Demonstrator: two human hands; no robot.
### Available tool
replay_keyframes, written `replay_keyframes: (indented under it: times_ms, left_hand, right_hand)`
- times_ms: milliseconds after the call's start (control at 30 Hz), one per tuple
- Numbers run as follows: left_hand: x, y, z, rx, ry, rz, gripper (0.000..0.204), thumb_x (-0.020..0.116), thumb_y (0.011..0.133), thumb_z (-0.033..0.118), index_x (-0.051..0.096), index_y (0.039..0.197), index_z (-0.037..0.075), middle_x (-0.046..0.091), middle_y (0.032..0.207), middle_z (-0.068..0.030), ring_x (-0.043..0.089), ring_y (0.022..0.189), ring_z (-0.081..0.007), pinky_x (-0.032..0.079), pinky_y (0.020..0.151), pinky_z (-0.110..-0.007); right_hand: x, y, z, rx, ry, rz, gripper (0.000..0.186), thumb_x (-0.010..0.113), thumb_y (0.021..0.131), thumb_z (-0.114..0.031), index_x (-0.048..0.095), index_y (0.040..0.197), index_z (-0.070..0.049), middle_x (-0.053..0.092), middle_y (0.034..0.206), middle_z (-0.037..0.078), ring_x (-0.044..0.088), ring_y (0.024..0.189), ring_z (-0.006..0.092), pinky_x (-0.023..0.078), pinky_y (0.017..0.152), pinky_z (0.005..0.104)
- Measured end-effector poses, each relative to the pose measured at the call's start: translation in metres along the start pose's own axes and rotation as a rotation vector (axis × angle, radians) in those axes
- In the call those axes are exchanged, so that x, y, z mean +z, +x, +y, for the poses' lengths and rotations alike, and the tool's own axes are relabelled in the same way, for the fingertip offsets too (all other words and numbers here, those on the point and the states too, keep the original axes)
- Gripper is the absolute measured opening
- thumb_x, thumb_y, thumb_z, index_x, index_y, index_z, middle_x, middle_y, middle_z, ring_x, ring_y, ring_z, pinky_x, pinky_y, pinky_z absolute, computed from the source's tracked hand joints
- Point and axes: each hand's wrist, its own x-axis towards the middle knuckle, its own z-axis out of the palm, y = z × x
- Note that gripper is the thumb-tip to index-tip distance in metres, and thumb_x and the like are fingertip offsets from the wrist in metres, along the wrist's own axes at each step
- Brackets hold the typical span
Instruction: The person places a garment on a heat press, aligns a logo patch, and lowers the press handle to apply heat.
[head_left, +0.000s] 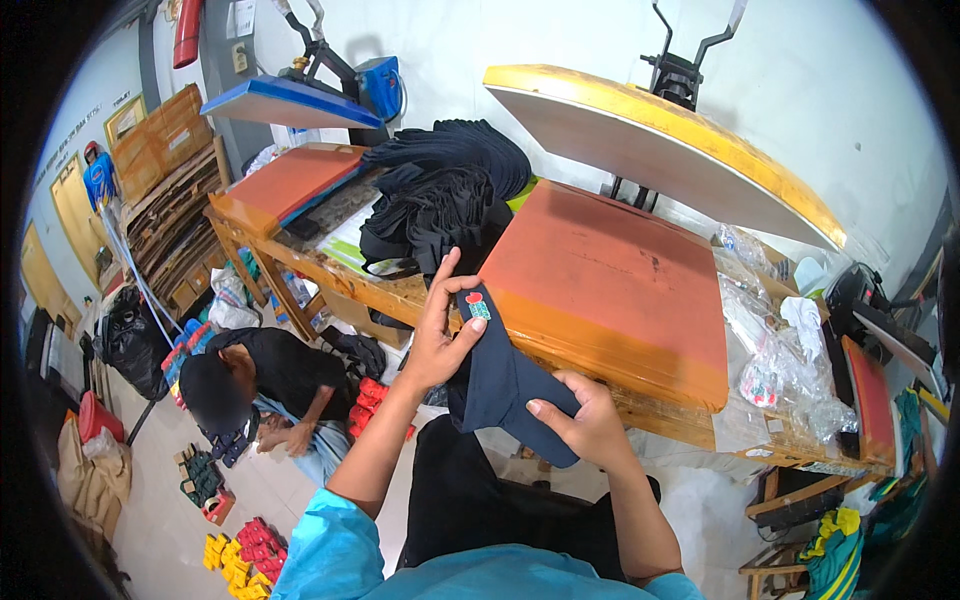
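I hold a dark navy cloth piece [505, 385] up in front of the orange press pad [610, 300]. My left hand [440, 340] grips its narrow upper part, thumb beside a small red, white and green emblem [476, 305], fingers pointing up. My right hand [585, 425] pinches its wider lower right part, thumb on the front. A heap of dark fabric pieces [430, 205] lies on the wooden bench just beyond my left hand.
Raised yellow [660, 120] and blue [285, 100] press plates overhang the bench [390, 290]. Plastic bags [780, 360] lie at its right. A person [270, 380] crouches at lower left among red and yellow bundles [245, 555]. Cardboard sheets [175, 200] lean at back left.
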Motion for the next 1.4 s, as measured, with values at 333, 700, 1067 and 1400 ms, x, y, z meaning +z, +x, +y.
replay_keyframes:
  times_ms: [333, 700, 1067, 1400]
  left_hand:
    - [0.013, -0.02, 0.032, 0.058, 0.321, 0.261, 0.058, 0.082, 0.093, 0.018, 0.061, 0.142, -0.003, 0.064, 0.147, -0.0244, 0.061, 0.139, -0.0367, 0.046, 0.117, -0.045]
    - [-0.001, -0.008, 0.025, -0.102, 0.072, 0.071, 0.045, 0.066, 0.099, 0.005, 0.058, 0.144, -0.001, 0.05, 0.163, -0.0281, 0.051, 0.151, -0.035, 0.039, 0.124, -0.043]
    - [0.015, -0.011, 0.022, -0.206, -0.229, 0.098, 0.051, 0.07, 0.104, 0.013, 0.049, 0.149, 0.004, 0.029, 0.176, -0.0239, 0.037, 0.159, -0.0276, 0.028, 0.13, -0.042]
    - [0.014, -0.009, 0.025, -0.219, -0.182, 0.13, 0.056, 0.078, 0.097, 0.011, 0.053, 0.146, 0.003, 0.039, 0.171, -0.024, 0.046, 0.153, -0.0291, 0.033, 0.127, -0.042]
  right_hand:
    - [0.0, -0.008, 0.002, 0.217, 0.118, 0.034, 0.031, 0.083, 0.097, -0.023, 0.077, 0.11, 0.004, 0.079, 0.093, 0.008, 0.072, 0.084, 0.0134, 0.057, 0.08, 0.0318]
    - [0.012, -0.001, -0.001, 0.136, 0.056, 0.065, 0.036, 0.082, 0.097, -0.023, 0.076, 0.115, 0.007, 0.081, 0.102, 0.016, 0.075, 0.093, 0.0188, 0.058, 0.089, 0.0351]
    - [0.006, 0.0, 0.02, 0.251, 0.061, 0.047, 0.041, 0.084, 0.095, -0.029, 0.074, 0.113, 0.006, 0.08, 0.1, 0.017, 0.075, 0.091, 0.025, 0.058, 0.088, 0.0379]
    - [-0.066, -0.06, -0.138, -0.244, -0.632, 0.03, 0.06, 0.096, 0.078, -0.029, 0.073, 0.127, -0.003, 0.077, 0.123, 0.018, 0.074, 0.113, 0.0364, 0.058, 0.099, 0.046]
